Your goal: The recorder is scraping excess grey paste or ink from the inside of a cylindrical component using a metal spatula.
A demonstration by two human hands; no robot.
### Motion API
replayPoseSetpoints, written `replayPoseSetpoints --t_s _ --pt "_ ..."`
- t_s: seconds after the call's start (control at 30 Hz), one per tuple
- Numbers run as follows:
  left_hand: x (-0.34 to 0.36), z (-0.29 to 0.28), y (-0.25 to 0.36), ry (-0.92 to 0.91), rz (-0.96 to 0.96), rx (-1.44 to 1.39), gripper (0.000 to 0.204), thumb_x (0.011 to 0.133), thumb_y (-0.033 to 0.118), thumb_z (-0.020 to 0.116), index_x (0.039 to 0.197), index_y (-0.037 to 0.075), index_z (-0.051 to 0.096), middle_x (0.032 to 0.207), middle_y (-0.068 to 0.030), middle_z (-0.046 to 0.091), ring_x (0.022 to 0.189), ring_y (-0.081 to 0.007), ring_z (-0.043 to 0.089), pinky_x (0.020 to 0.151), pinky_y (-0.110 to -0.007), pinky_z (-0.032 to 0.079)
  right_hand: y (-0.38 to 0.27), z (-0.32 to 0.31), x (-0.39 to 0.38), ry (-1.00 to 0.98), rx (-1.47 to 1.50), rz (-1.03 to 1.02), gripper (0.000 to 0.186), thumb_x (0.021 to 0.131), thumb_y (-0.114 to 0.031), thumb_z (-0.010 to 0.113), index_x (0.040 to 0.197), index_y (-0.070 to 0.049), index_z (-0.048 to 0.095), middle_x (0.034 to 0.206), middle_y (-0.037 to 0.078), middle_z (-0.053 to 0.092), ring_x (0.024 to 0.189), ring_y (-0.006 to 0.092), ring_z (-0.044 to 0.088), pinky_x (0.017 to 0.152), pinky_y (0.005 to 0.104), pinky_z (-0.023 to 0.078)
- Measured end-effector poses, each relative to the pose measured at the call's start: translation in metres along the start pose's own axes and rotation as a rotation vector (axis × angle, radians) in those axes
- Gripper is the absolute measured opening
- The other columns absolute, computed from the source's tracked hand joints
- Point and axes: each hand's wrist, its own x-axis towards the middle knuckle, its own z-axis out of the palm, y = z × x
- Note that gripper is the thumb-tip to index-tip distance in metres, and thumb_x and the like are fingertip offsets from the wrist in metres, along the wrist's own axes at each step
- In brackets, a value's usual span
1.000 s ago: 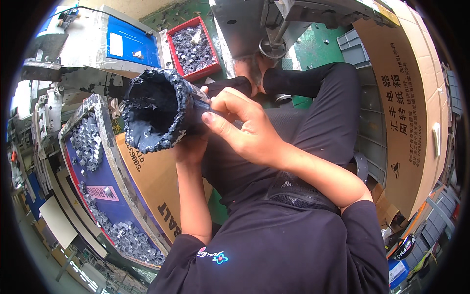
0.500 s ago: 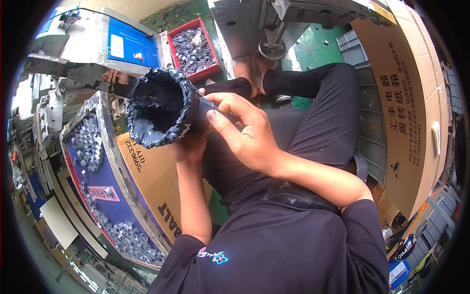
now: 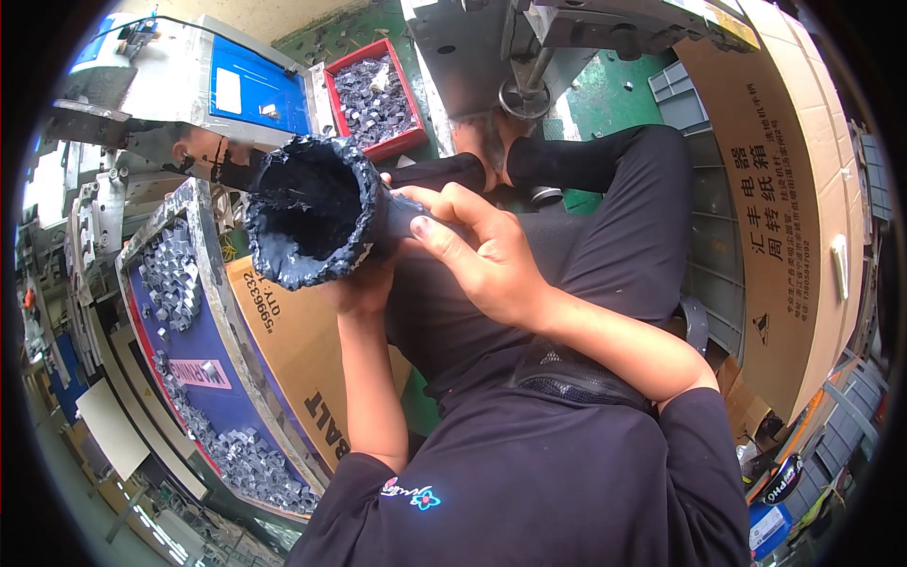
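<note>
I hold a dark, blue-black cup-shaped piece (image 3: 312, 213) with a crusty, ragged rim, its hollow mouth tilted up toward me. My left hand (image 3: 359, 288) grips it from underneath, fingers mostly hidden behind it. On its right side my right hand (image 3: 482, 246) is closed on a narrower part, thumb pressed against it and fingers curled over. Both forearms reach in from below, above my black-clad lap.
Left: a blue panel (image 3: 208, 331) with grey clips and a cardboard box (image 3: 288, 350). Behind: a red tray (image 3: 335, 90) of small pieces, a machine with blue door (image 3: 255, 76), metal machinery (image 3: 453, 57). Right: large cardboard sheet (image 3: 794, 236), grey crates (image 3: 718, 283).
The dark piece has shifted slightly right, and my right hand and thumb have moved a little right with it. Both hands still hold it.
</note>
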Motion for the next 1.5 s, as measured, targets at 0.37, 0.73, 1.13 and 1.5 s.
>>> replayPoseSetpoints --t_s 0.37,0.73,1.13,1.5 --pt "-0.001 -0.009 0.001 -0.021 0.015 0.021 0.062 0.096 0.038 0.053 0.145 0.004 0.035 0.138 -0.0224 0.047 0.123 -0.0346 0.053 0.089 -0.05 0.059 0.006 -0.012 0.005 -0.13 0.332 0.09 0.012 0.096 -0.008 0.058 0.089 0.001 0.055 0.116 0.011 0.064 0.119 0.0146 0.054 0.099 0.0313 0.042" --pt "-0.001 -0.012 0.002 0.044 -0.013 0.067 0.068 0.096 0.048 0.048 0.146 0.003 0.034 0.141 -0.0232 0.046 0.123 -0.0374 0.054 0.086 -0.053 0.059 -0.003 -0.02 0.005 -0.167 0.354 0.199 0.015 0.096 -0.01 0.057 0.087 0.001 0.053 0.118 0.013 0.062 0.109 0.0108 0.054 0.093 0.0292 0.044" --pt "0.003 -0.02 0.002 -0.043 0.027 0.105 0.067 0.097 0.047 0.047 0.146 0.002 0.036 0.141 -0.024 0.047 0.124 -0.0336 0.054 0.102 -0.048 0.048 -0.006 -0.021 0.008 -0.207 0.375 0.181 0.023 0.094 -0.007 0.057 0.076 -0.003 0.044 0.099 0.009 0.059 0.129 0.0197 0.048 0.084 0.0275 0.046" --pt "0.002 -0.022 0.001 -0.048 0.037 0.111 0.067 0.097 0.044 0.051 0.146 0.002 0.035 0.142 -0.0231 0.047 0.127 -0.0322 0.052 0.108 -0.045 0.044 -0.002 -0.027 0.01 -0.246 0.46 0.226 0.024 0.094 -0.006 0.055 0.074 -0.006 0.041 0.097 0.009 0.056 0.141 0.0337 0.036 0.1 0.0466 0.052"
